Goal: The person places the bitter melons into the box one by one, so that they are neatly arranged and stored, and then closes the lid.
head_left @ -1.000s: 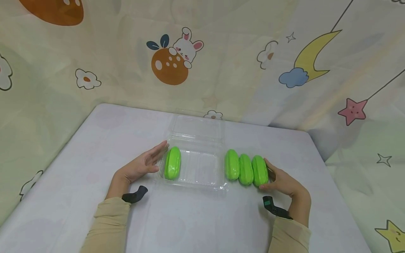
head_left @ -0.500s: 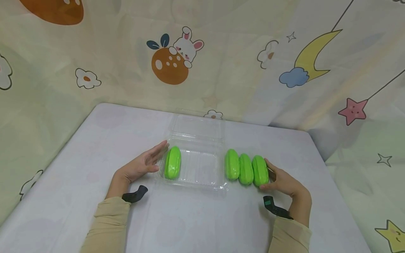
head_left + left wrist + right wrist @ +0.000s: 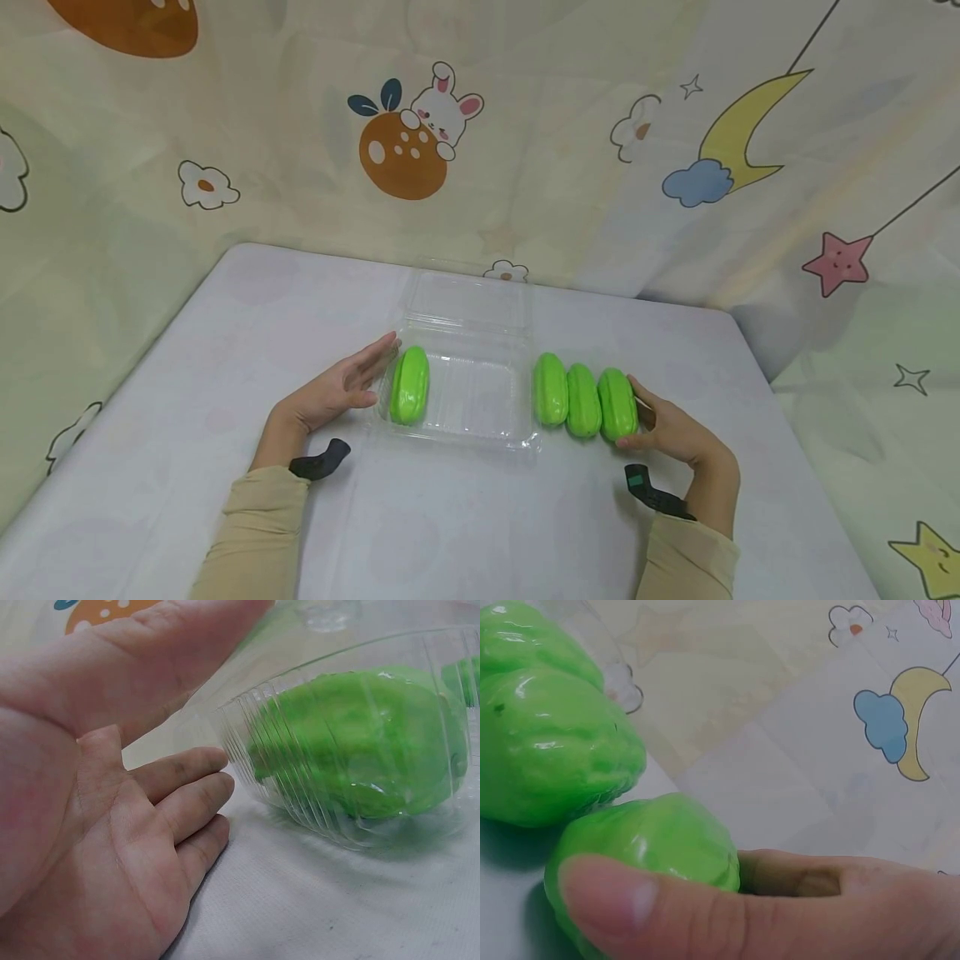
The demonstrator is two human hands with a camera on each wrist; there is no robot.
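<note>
Beige sleeves (image 3: 251,537) meet black, curved wrist mounts (image 3: 320,463).

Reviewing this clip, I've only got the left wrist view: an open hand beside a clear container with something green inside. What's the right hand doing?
Observer: The right hand grips the rightmost green piece.
Operator: How many lie outside?
Observer: Three, side by side on the table, right of the container: that one, the middle one and the left one.
Operator: Is it lidded?
Observer: Its lid is open, folded back on the far side from the person.
</note>
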